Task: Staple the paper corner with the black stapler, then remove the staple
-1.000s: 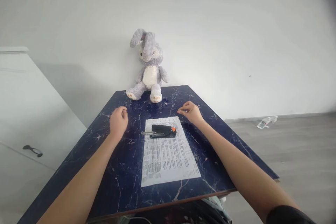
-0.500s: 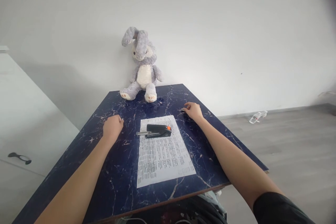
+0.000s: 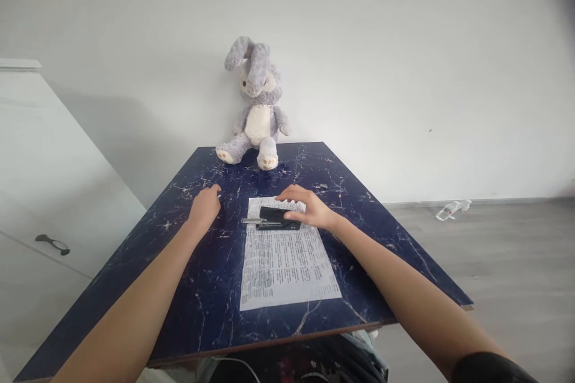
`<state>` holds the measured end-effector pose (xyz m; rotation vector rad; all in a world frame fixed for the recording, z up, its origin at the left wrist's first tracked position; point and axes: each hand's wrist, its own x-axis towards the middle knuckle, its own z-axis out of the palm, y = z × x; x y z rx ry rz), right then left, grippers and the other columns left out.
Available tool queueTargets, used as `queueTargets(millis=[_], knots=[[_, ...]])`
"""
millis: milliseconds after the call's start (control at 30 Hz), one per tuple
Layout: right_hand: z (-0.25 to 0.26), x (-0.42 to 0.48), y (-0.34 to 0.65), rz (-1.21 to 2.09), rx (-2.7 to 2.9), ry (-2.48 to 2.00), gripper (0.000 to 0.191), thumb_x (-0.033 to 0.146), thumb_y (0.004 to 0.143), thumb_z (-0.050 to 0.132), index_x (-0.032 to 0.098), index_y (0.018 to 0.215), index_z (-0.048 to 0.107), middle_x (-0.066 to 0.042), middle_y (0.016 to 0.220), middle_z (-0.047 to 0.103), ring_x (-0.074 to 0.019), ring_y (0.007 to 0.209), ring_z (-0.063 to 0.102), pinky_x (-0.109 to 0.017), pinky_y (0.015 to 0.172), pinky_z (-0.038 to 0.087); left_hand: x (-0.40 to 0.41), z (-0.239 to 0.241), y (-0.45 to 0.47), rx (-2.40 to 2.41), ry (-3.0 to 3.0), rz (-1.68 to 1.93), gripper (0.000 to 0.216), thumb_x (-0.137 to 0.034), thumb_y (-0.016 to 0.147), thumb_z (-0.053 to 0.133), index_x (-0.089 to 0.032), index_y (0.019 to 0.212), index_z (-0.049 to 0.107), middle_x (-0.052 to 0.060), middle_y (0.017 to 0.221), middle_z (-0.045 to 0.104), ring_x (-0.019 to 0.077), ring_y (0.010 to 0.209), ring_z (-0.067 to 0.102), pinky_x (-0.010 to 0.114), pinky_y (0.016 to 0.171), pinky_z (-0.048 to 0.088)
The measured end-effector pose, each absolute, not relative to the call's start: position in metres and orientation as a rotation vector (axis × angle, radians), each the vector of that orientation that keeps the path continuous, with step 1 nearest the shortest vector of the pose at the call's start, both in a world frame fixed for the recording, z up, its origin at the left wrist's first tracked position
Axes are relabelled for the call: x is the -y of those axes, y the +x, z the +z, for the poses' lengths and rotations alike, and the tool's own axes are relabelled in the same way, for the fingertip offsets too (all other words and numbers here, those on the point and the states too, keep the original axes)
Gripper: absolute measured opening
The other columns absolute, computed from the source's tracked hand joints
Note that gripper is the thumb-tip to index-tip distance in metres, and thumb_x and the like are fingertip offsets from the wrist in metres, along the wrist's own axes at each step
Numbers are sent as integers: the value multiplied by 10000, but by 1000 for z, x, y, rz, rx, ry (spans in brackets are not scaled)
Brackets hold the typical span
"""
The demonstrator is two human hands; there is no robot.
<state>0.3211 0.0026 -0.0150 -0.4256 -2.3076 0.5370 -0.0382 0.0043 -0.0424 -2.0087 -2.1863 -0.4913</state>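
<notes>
A black stapler [image 3: 269, 213] lies across the upper part of a printed sheet of paper [image 3: 290, 266]. A silver metal piece [image 3: 250, 221] sticks out of its left end. My right hand [image 3: 309, 208] is over the stapler's right end, thumb and fingers apart, hiding that end; whether it touches is unclear. Left of the paper, my left hand [image 3: 205, 206] is closed near the tabletop. Something small and pale shows at its fingertips, too small to name. Beyond my right hand, a small greyish piece [image 3: 323, 186] lies on the table.
A grey plush rabbit [image 3: 258, 116] sits at the back of the dark blue marbled table [image 3: 215, 293], against the wall. To the left stands a white cabinet [image 3: 58, 173] with a dark handle. On the floor to the right lies a clear plastic bottle [image 3: 451, 210].
My right hand has moved left from the small piece on the table to the stapler, its fingers opening. My left hand stays closed left of the paper. The view has shifted slightly.
</notes>
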Motion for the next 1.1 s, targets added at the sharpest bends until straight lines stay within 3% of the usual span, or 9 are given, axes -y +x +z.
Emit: queueTargets(millis=[67,133,233,300,367,500,700,900,1100], knots=[[-16,3,316,524,2447,-427,537,465,918,732,212,1374,603,-127,1225,675,-272,1083,639,-408,929,530,-4,-43,-37,2175,-2024,-585,393,-100,922,466,-174,1215,716,174,1069,722,309,946,721,407,874,540],[-20,6,311,520,2546,-465,507,412,941,703,208,1389,583,-125,1209,688,-271,1056,655,-402,910,532,-5,-44,-34,2220,-2064,-823,339,-134,931,474,-191,1108,757,147,1009,725,286,888,726,404,857,546],[-25,5,308,618,2574,-470,461,390,962,673,210,1377,586,-110,1208,706,-252,1024,674,-369,880,532,-6,-45,-25,2344,-2119,-1549,243,-275,927,572,-185,1062,753,92,871,726,240,798,727,370,801,567],[-26,1,309,675,2523,-484,510,450,945,697,211,1382,587,-101,1214,711,-243,1019,678,-345,864,530,-5,-45,-16,2319,-2129,-2019,312,-380,849,707,-173,1080,735,63,826,717,214,763,713,344,772,573],[-27,-9,315,624,2429,-618,433,487,987,630,203,1313,638,-93,1174,722,-231,997,675,-334,850,519,-3,-43,-6,2241,-2131,-2234,415,-420,733,822,-166,1047,725,39,798,698,185,727,682,319,745,567],[-32,-36,342,187,2204,-1219,338,404,1056,494,178,1011,742,-116,1046,714,-265,1034,620,-388,948,468,2,-37,7,2098,-2192,-2216,387,-417,721,828,-169,988,698,24,809,670,152,697,629,263,647,523],[-54,-69,380,43,2183,-1658,276,308,993,584,107,1081,751,-218,1218,661,-327,1176,574,-431,1070,409,3,-36,8,1992,-2545,-1998,387,-447,792,770,-167,1045,685,31,880,655,158,725,627,297,700,528],[-49,-70,376,35,2167,-1615,308,295,983,587,110,1198,710,-205,1440,573,-357,1328,501,-472,1097,409,4,-35,7,1953,-2665,-2138,406,-497,861,721,-209,1147,714,15,839,623,145,724,582,286,726,488],[-22,-22,334,481,2286,-801,361,453,1040,527,218,1279,660,-99,1302,683,-250,1185,628,-386,972,519,8,-34,13,1959,-2584,-2270,374,-467,789,808,-190,1032,746,38,882,646,151,740,571,291,732,483]])
